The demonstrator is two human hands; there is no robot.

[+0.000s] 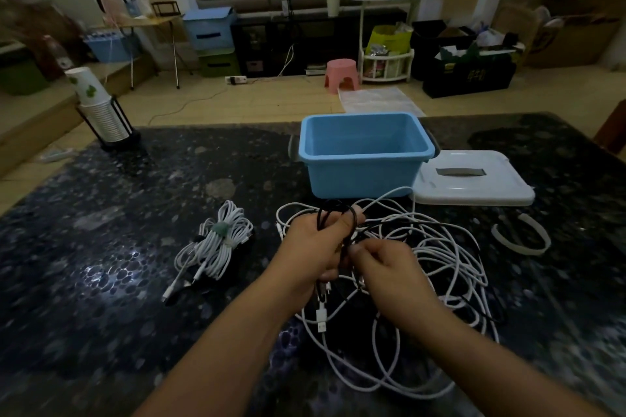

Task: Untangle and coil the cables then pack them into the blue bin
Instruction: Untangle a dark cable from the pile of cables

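Observation:
A blue bin (364,179) stands open on the dark table, nothing visible inside it. In front of it lies a tangle of white cables (447,257) mixed with black ones. My left hand (311,247) grips a small coil of black cable (333,213) above the tangle. My right hand (389,267) pinches a strand of that black cable just beside the left hand. A white USB plug (321,316) hangs below my hands. To the left lies a coiled white cable bundle (216,244) held by a green tie.
The bin's white lid (474,179) lies right of the bin. A white strap (521,235) rests at the far right of the tangle. A stack of paper cups in a black holder (101,108) stands at the table's back-left corner.

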